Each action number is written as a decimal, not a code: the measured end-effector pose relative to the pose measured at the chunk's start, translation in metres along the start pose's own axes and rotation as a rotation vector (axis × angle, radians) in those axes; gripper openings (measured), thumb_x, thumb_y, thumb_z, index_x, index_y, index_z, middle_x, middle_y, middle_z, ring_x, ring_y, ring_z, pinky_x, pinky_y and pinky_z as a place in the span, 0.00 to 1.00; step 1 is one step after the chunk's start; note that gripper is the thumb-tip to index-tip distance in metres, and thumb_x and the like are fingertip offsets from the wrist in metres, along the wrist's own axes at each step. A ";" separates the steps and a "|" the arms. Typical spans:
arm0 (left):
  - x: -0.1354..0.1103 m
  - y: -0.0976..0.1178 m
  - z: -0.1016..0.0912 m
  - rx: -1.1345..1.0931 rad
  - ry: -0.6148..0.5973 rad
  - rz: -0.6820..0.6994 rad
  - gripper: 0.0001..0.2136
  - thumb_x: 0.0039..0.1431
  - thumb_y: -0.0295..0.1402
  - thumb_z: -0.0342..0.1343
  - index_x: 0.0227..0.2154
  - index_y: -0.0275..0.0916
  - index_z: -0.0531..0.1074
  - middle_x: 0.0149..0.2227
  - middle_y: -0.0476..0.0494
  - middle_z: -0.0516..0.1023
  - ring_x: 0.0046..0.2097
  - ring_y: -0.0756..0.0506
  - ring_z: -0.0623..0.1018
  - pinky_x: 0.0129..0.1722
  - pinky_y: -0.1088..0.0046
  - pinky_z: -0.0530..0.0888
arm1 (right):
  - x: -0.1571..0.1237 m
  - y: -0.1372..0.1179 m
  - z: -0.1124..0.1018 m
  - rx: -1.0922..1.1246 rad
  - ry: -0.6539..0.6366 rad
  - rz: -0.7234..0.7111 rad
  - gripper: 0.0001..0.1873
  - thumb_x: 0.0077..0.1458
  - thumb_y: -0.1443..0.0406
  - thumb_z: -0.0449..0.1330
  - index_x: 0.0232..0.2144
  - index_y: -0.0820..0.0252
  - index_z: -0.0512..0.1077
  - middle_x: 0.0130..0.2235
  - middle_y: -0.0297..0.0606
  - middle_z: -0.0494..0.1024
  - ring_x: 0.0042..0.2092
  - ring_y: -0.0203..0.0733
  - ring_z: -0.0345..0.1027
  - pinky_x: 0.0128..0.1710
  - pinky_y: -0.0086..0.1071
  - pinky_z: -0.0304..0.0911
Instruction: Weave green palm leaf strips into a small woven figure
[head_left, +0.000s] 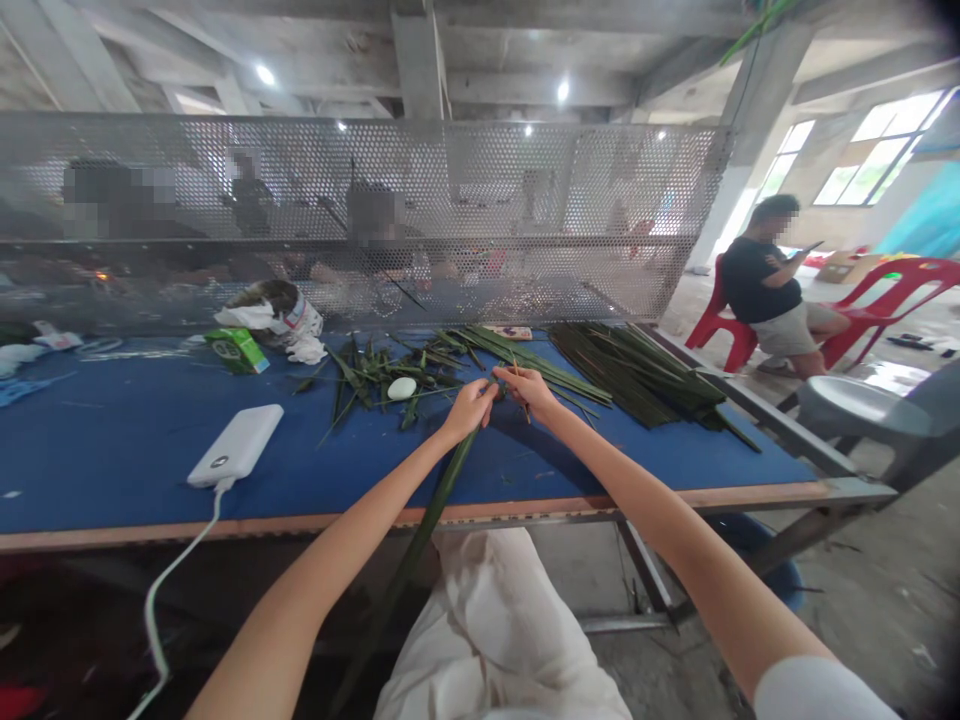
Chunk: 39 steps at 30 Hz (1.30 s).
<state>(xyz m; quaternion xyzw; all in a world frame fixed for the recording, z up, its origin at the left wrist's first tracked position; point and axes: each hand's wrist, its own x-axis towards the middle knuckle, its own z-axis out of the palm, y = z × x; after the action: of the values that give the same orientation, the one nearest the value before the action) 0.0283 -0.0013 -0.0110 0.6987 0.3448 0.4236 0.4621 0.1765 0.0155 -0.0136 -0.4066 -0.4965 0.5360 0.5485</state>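
Note:
My left hand (469,408) is closed around the upper end of a long green leaf (435,500) that slopes down over the table's front edge toward my lap. My right hand (529,388) pinches the same leaf's tip just to the right, fingers pressed together. Both hands hover over the blue table top (135,440). A pile of cut green leaf scraps (375,375) with a small white egg-shaped object (402,388) lies just beyond my left hand. A stack of long dark green leaves (637,375) lies to the right of my right hand.
A white power bank (236,445) with a white cable lies at the left front. A green carton (238,350) and crumpled white wrappings (274,315) sit at the back. A perforated metal screen (375,210) bounds the far side. A person sits on a red chair (892,290) at the right.

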 end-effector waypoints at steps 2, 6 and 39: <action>0.001 0.002 -0.001 -0.004 0.025 0.003 0.18 0.61 0.46 0.54 0.22 0.39 0.66 0.10 0.52 0.64 0.13 0.51 0.64 0.17 0.75 0.58 | -0.001 -0.001 0.000 -0.007 -0.007 -0.006 0.22 0.41 0.51 0.69 0.26 0.62 0.67 0.13 0.20 0.53 0.15 0.25 0.40 0.15 0.26 0.34; 0.006 0.007 -0.003 -0.181 -0.016 -0.113 0.22 0.64 0.48 0.49 0.20 0.37 0.66 0.08 0.53 0.59 0.12 0.51 0.63 0.17 0.76 0.59 | -0.002 -0.003 -0.002 0.031 -0.061 -0.040 0.25 0.42 0.48 0.68 0.24 0.60 0.64 0.14 0.20 0.52 0.15 0.25 0.40 0.14 0.25 0.34; 0.001 0.021 -0.006 -0.113 0.057 -0.121 0.12 0.57 0.34 0.53 0.20 0.36 0.71 0.18 0.46 0.74 0.22 0.47 0.74 0.23 0.75 0.68 | -0.010 -0.011 0.004 -0.099 -0.026 -0.068 0.18 0.43 0.54 0.66 0.25 0.63 0.71 0.14 0.22 0.53 0.16 0.26 0.41 0.16 0.28 0.35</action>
<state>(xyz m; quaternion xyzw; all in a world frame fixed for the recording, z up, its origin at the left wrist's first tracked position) 0.0247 -0.0056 0.0099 0.6372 0.3750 0.4335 0.5153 0.1753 0.0037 -0.0033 -0.4092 -0.5431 0.4969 0.5391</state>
